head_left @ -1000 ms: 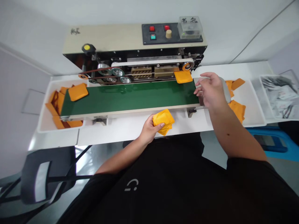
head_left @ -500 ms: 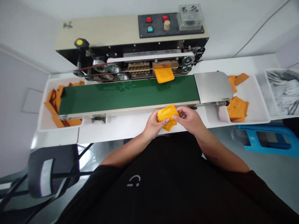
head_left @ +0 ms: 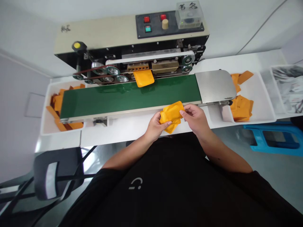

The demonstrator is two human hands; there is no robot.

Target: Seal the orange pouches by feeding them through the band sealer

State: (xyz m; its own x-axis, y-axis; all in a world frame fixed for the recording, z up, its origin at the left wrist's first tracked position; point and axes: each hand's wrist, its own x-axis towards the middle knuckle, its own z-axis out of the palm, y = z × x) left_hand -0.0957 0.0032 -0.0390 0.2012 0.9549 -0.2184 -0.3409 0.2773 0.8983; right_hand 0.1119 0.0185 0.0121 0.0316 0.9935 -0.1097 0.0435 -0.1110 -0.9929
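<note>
In front of the conveyor, my left hand (head_left: 155, 127) is closed around a small stack of orange pouches (head_left: 170, 127), thumb on top. My right hand (head_left: 196, 118) pinches the top orange pouch (head_left: 174, 111) by its right end, which is shifted rightward over the others. Another orange pouch (head_left: 144, 78) hangs from the band sealing machine (head_left: 106, 31), its upper edge between the belts and its body over the green conveyor belt (head_left: 113, 100). How many pouches lie in my left hand cannot be made out.
A white bin (head_left: 262, 104) with orange pouches stands to the right, beside a tray of grey-white packets (head_left: 293, 90). Another bin (head_left: 44, 118) with pouches sits at the belt's left end. A blue stool (head_left: 258, 138) and black chair (head_left: 59, 157) stand below the table.
The pouch in the sealing machine has travelled left along the belt. My right hand has drawn the top pouch rightward off the stack, while my left hand stays nearly in place.
</note>
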